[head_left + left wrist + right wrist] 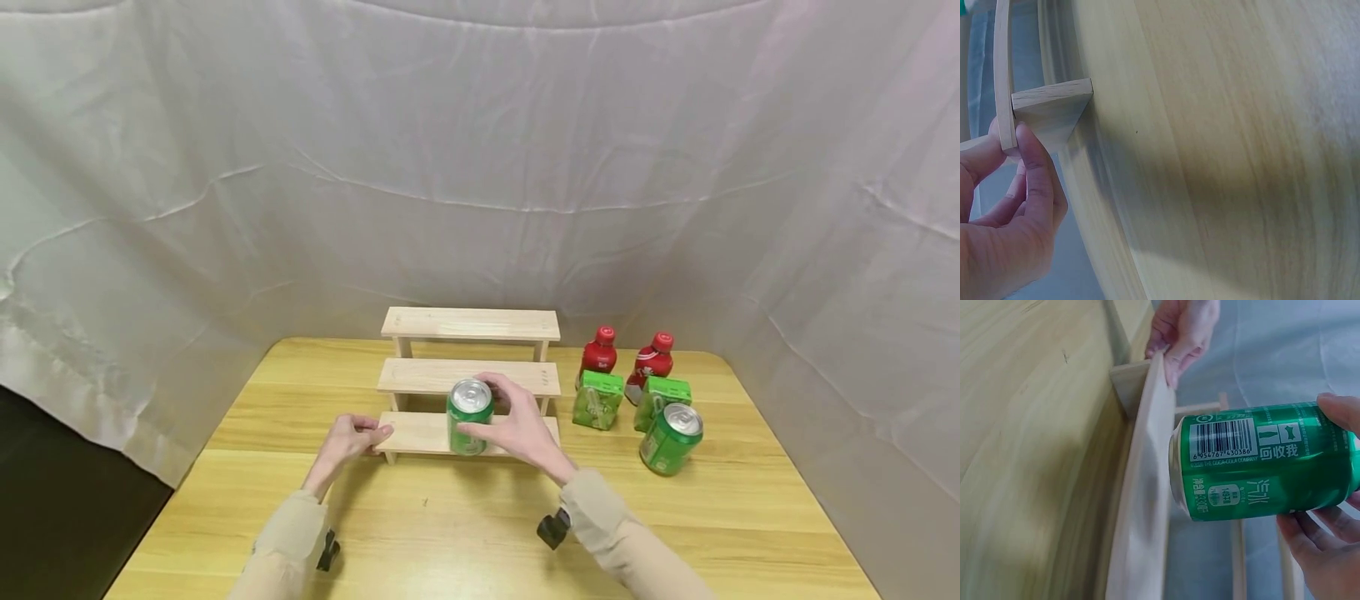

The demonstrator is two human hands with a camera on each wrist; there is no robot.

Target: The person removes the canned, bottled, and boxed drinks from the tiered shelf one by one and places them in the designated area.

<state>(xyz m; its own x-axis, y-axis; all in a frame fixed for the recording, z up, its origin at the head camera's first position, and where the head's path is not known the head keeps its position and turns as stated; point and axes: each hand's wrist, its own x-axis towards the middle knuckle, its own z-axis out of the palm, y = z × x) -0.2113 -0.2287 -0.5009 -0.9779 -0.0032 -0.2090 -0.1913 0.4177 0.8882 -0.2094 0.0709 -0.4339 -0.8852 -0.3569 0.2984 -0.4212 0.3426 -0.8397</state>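
Observation:
My right hand [519, 423] grips a green soda can [469, 419] near its top, thumb on one side and fingers on the other. In the right wrist view the can [1266, 461] shows a barcode, and its base is slightly apart from the lowest step. The wooden three-step shelf [420, 431] stands in the middle of the table. My left hand [347, 446] pinches the left end of its lowest step. Up close in the left wrist view, the thumb and fingers of the left hand [1019, 206] hold the board's edge [1005, 81] beside a support leg.
Right of the shelf stand two red bottles [598, 357] [651, 365], with two green cartons [597, 402] [660, 398] in front. Another green can [671, 439], tilted in view, is nearest on that side. Grey curtains [480, 167] surround the wooden table [450, 533].

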